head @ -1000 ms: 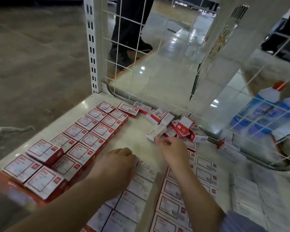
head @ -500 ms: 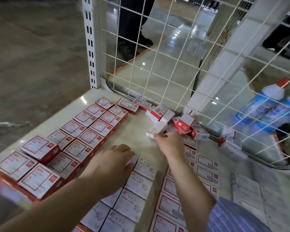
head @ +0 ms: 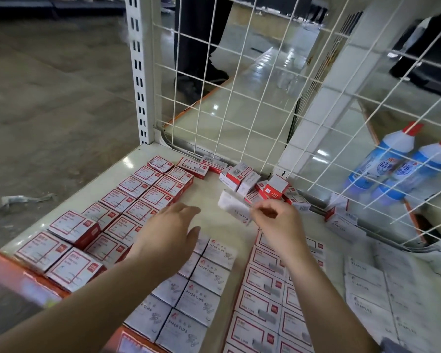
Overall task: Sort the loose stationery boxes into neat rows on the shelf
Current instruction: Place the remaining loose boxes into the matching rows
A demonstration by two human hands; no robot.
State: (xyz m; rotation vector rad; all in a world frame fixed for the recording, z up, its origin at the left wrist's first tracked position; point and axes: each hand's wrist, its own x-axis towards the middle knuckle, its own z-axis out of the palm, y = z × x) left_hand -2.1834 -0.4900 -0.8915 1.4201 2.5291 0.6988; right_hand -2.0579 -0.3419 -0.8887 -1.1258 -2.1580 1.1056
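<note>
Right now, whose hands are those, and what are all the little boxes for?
There is no machine here. A person wears a camera on their head, so you see their own two hands from above. They are tidying a shop shelf. The right hand pinches a white staples box taken from the messy pile of loose boxes at the back. The left hand is open and holds nothing; it hovers over the shelf. On the left lie neat rows of red and white boxes. In the middle are white paper clip boxes. Behind the wire grid stand blue bottles.
</note>
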